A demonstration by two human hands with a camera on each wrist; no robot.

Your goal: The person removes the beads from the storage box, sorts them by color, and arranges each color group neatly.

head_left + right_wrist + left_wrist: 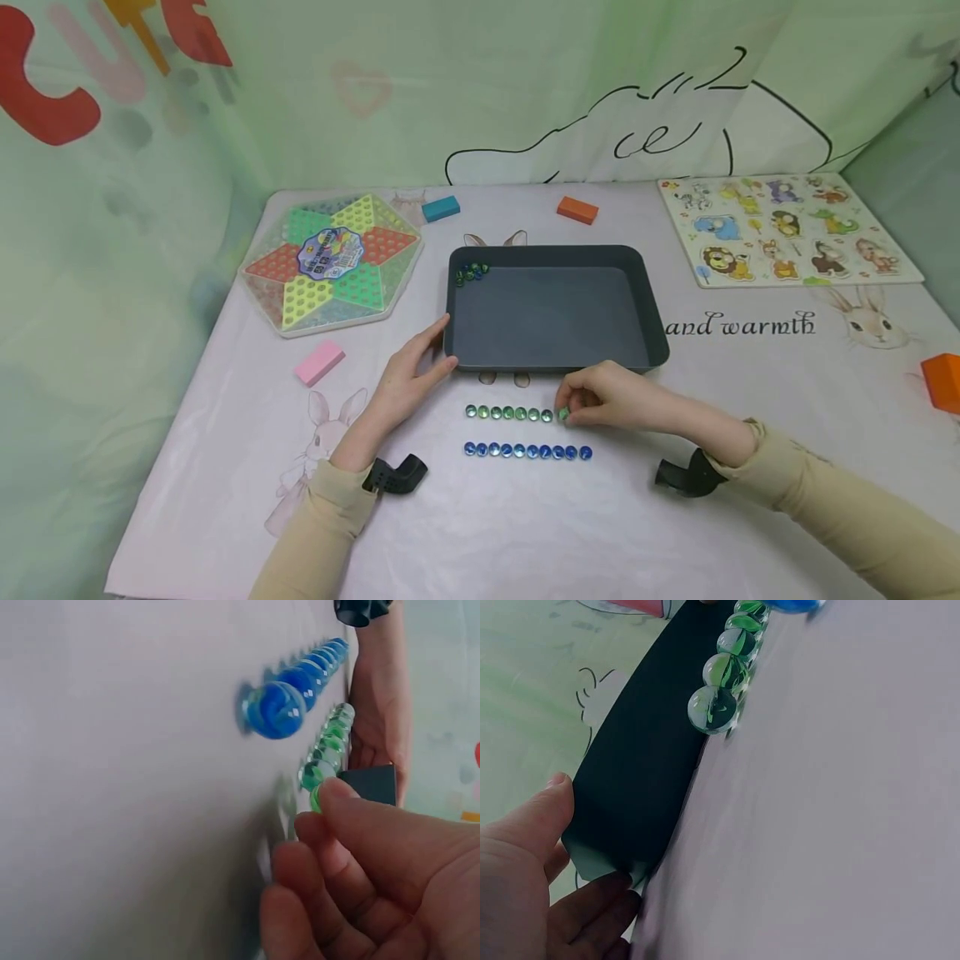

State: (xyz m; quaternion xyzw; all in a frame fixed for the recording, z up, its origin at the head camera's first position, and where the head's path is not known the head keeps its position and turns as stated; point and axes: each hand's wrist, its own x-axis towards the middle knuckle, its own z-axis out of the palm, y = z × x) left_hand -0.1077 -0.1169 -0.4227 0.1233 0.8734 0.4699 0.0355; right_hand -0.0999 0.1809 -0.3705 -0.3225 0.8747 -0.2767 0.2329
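My right hand (611, 396) pinches a green marble (563, 413) between thumb and fingertips, at the right end of a row of green marbles (508, 412). Closer to me runs a row of blue marbles (532, 452). The right wrist view shows the pinched marble partly hidden by the thumb. My left hand (408, 375) touches the dark grey tray (555, 367) at its front left corner, fingers on the side and thumb near the front. More green marbles (470, 273) lie together in the tray's far left corner.
A Chinese checkers board (330, 262) lies at the left, with a pink block (320, 363) in front. Blue (441, 208) and orange (577, 210) blocks lie behind the tray. An animal puzzle board (787, 233) is at the far right; another orange block (942, 383) sits at the right edge.
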